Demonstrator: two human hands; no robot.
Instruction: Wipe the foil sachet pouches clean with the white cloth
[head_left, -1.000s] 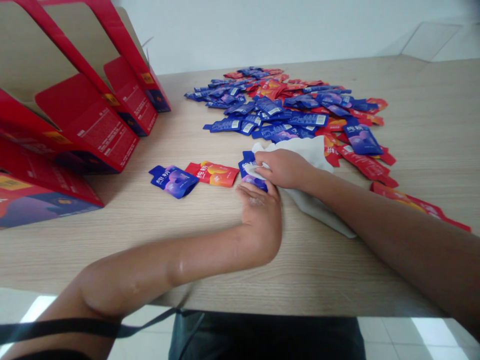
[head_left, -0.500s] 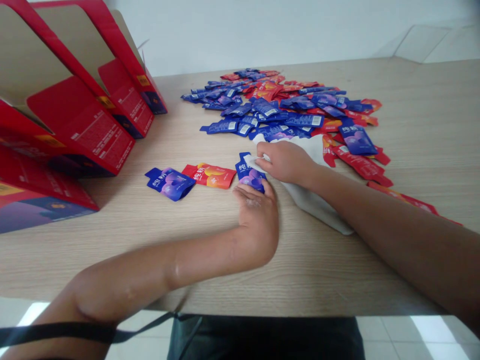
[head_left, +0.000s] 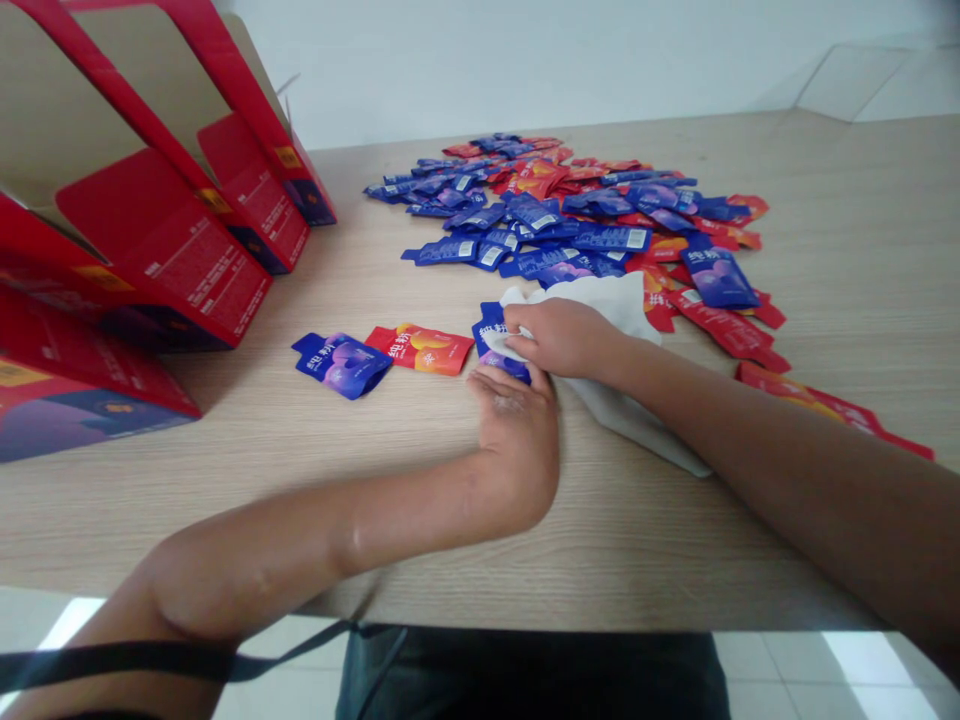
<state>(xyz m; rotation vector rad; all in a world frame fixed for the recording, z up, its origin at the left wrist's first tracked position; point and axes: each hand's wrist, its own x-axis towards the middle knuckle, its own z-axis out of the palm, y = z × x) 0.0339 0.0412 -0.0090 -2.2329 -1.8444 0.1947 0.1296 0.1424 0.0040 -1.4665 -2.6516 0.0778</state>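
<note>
My left hand (head_left: 516, 418) presses down on the lower end of a blue pouch (head_left: 491, 313) lying flat on the table, thumb at its right edge. Bunched in the closed fingers of my right hand (head_left: 566, 338) is a white cloth (head_left: 611, 293). Part of this cloth lies against the pouch's face, covering some of its print. The rest of it spreads over the table under my right wrist. To the left, a red pouch (head_left: 431, 350) and another blue pouch (head_left: 343, 366) lie in a row with the held one.
A heap of red and blue pouches (head_left: 536, 215) covers the back middle of the table (head_left: 420, 560). More red pouches (head_left: 832, 405) trail off to the right. Several open red cartons (head_left: 180, 270) stand along the left side. A dark strap (head_left: 292, 655) hangs near my left arm.
My right hand has shifted slightly left and down with the cloth, covering more of the pouch's face. My left hand stays in place on the pouch.
</note>
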